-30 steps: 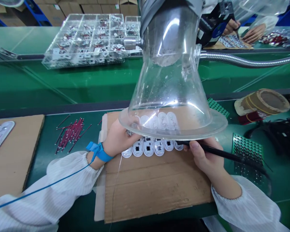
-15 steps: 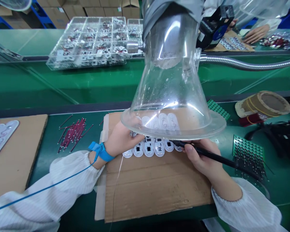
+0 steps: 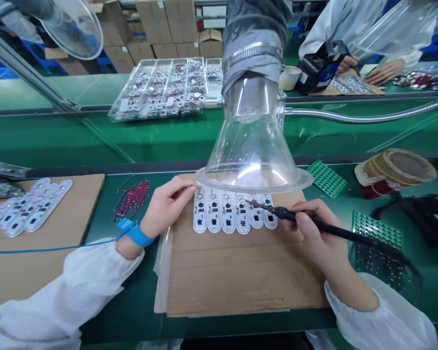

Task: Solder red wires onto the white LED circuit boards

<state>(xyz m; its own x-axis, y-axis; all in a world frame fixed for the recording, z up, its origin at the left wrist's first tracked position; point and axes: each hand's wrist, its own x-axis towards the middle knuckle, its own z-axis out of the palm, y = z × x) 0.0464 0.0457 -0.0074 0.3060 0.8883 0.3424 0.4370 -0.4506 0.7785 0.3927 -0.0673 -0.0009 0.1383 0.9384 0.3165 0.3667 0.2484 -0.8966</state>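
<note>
A panel of white circuit boards (image 3: pixel 228 221), joined side by side with rounded ends, lies on brown cardboard (image 3: pixel 237 272). My right hand (image 3: pixel 319 233) grips a soldering iron (image 3: pixel 332 230) by its black handle. The iron's tip points left, over the right half of the panel; whether it touches a board I cannot tell. My left hand (image 3: pixel 170 204), with a blue wrist strap (image 3: pixel 136 232), is at the panel's upper left edge. Its thumb and fingertips come together there, and what they hold is too small to make out. A clear funnel-shaped hood (image 3: pixel 257 146) covers the panel's far end.
Red wires (image 3: pixel 132 199) lie left of the cardboard, near more white boards (image 3: pixel 40 206). Green circuit boards (image 3: pixel 326 178) and a round tape-wrapped container (image 3: pixel 396 167) stand to the right. Behind the hood are a clear compartment tray (image 3: pixel 160 90) and a co-worker's hands (image 3: pixel 385 73).
The view has shifted, showing more of the panel below the hood. My left hand has drawn back leftward from over the boards. The iron's tip has come out into plain sight.
</note>
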